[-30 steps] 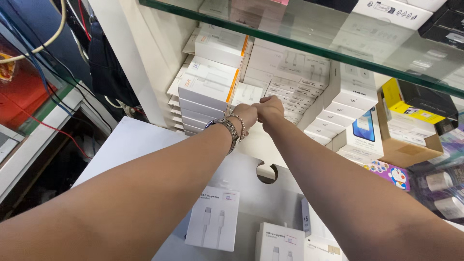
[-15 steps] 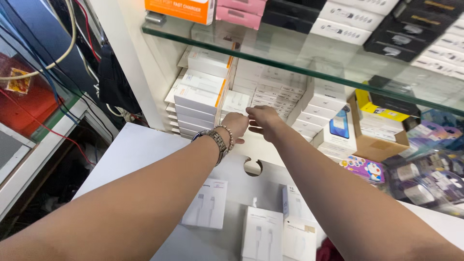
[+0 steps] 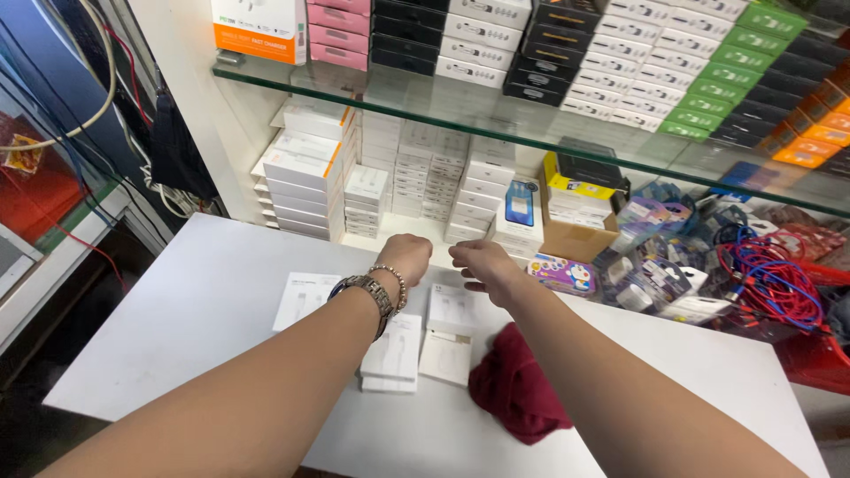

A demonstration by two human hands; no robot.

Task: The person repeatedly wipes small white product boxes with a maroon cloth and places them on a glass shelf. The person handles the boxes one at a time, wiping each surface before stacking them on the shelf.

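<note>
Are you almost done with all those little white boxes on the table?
Several flat white boxes already lie on the white table, some stacked. Both hands hover over them: the left hand looks loosely closed, the right hand spread open, neither clearly holding one. Many more white boxes sit stacked on the shelf behind.

White flat boxes (image 3: 394,350) on a white counter (image 3: 204,310); dark red cloth (image 3: 518,389) (crumpled); red-and-blue cables (image 3: 770,279).

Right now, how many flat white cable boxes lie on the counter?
4 visible: one box left of the left hand, a stack under that wrist, one beside the red cloth, one below the right hand. Arms may hide more.
</note>
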